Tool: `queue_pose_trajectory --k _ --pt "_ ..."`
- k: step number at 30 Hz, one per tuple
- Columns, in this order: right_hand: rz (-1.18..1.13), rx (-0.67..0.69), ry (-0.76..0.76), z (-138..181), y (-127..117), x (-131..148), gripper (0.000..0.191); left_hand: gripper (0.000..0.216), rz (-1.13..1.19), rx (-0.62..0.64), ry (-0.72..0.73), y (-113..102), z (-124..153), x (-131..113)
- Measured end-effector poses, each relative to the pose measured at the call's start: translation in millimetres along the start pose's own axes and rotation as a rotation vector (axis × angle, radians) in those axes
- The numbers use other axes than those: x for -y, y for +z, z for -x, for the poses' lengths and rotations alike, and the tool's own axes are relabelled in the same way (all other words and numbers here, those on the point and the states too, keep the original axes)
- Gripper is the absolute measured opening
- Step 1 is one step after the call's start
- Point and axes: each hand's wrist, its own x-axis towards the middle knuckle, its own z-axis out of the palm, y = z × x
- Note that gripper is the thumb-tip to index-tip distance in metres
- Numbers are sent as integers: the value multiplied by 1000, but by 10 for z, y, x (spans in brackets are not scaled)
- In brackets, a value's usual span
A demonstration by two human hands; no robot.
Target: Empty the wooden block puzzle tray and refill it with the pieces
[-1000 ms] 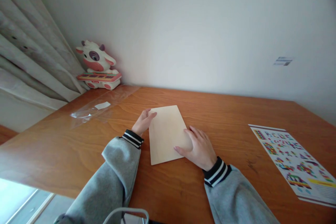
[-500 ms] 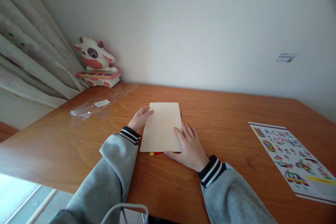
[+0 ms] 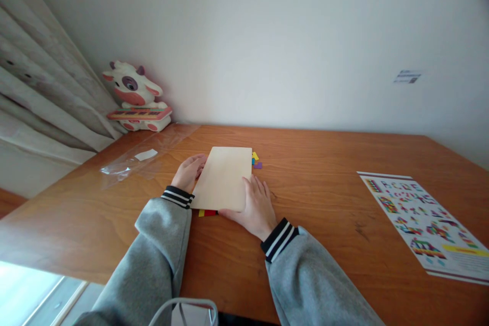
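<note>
A pale, blank wooden board (image 3: 223, 178) lies nearly flat over several coloured puzzle pieces on the table. My left hand (image 3: 188, 172) grips the board's left edge, its fingers curled and partly hidden. My right hand (image 3: 257, 209) holds the lower right corner, thumb along the near edge and fingers along the right side. Beyond the right edge a purple piece (image 3: 258, 165) and a yellow piece (image 3: 255, 155) stick out, with a bit of blue beside them. A red piece (image 3: 208, 213) and another yellow piece (image 3: 201, 213) show under the near edge.
On the right of the wooden table (image 3: 321, 188) lies a printed picture sheet (image 3: 424, 229). A clear plastic bag (image 3: 133, 163) is at the left, before a toy cow with a keyboard (image 3: 139, 97). A curtain (image 3: 42, 71) hangs on the left; a wall stands behind.
Both hands have shifted left with the board, uncovering yellow and blue pieces at its right edge. The left fingers have moved from the board's top face to its side. The view has turned slightly.
</note>
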Motion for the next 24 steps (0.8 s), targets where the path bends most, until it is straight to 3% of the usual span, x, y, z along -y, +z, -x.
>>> queue_pose_trajectory --k 8,12,15,19,21,24 --pt "-237 -103 20 -5 -12 -118 108 5 176 32 -124 -1 42 -162" --pt "-445 -170 -15 8 -39 -209 107 9 310 83 -79 50 100 -201" --pt "-657 -234 33 -27 -123 -266 94 18 353 146 24 112 155 -174" --pt "-1090 -280 213 -161 -276 -382 65 28 305 275 130 177 234 -135" --pt "-1267 -369 320 -242 -371 -463 65 28 274 327 124 200 266 -123" --pt "-1271 -655 374 -317 -562 -587 64 23 165 309 110 235 278 -72"
